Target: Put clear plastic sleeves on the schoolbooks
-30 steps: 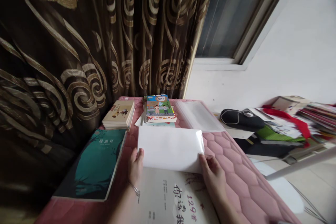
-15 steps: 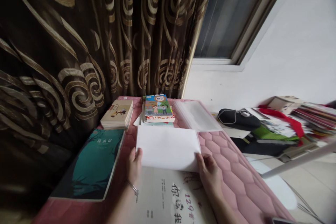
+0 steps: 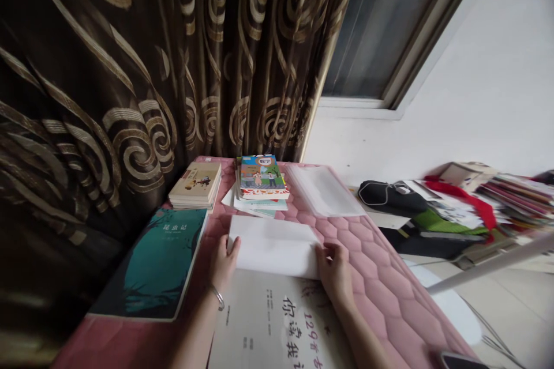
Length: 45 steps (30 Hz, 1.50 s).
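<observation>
White paper sheet [image 3: 273, 247] sits pinched at opposite edges by the left hand [image 3: 224, 265] and right hand [image 3: 334, 271], both nearly closed.

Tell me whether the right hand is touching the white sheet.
Touching. The head view shows the right hand lying over the right edge of the white sheet, with no gap between them.

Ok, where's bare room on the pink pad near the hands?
Widest patch: the pink quilted pad right of the right hand, out to the pad's edge. Narrower strip below the teal book. Crowded at the far end: paperback stack, textbook stack and clear plastic sleeve sit close together.
</observation>
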Each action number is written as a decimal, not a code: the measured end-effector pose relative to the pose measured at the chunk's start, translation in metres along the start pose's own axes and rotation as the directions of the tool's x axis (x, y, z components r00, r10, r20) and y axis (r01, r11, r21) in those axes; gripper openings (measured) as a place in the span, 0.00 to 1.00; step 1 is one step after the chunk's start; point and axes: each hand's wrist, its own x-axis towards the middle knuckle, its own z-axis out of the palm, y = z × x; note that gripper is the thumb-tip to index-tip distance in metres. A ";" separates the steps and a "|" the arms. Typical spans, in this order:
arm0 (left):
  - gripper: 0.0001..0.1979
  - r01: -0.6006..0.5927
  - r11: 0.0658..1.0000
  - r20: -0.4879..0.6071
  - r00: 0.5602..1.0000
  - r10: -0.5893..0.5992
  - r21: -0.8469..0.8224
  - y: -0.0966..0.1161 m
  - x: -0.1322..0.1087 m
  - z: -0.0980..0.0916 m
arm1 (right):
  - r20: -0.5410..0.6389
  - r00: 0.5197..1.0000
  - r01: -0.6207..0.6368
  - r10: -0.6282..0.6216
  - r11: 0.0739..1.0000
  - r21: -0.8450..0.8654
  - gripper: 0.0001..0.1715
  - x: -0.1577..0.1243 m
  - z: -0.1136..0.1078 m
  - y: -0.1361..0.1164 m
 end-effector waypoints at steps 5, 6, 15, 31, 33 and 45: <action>0.26 0.040 0.940 0.140 0.990 0.008 -0.338 -0.001 0.003 -0.003 | 0.034 0.999 0.034 -0.032 0.996 -0.080 0.23 0.001 -0.002 -0.013; 0.26 0.044 0.933 0.145 0.989 0.009 -0.356 -0.003 0.005 -0.002 | 0.042 0.998 0.046 -0.042 0.995 -0.093 0.22 0.001 -0.002 -0.014; 0.26 -0.054 0.998 -0.089 0.995 0.055 0.017 -0.010 0.018 0.007 | 0.073 0.996 0.069 -0.054 0.974 -0.218 0.16 0.010 0.009 -0.009; 0.19 -0.243 0.714 0.106 0.967 0.232 0.656 -0.001 0.005 0.012 | 0.155 0.986 0.113 -0.056 0.913 -0.392 0.16 0.017 0.018 0.001; 0.21 -0.426 0.580 0.303 0.904 0.301 0.694 0.007 -0.006 0.016 | 0.167 0.984 0.123 -0.058 0.902 -0.413 0.17 0.017 0.019 0.000; 0.28 -0.688 0.484 0.677 0.697 0.235 0.541 -0.006 -0.030 0.038 | 0.226 0.974 0.117 0.002 0.853 -0.508 0.17 0.020 0.017 -0.004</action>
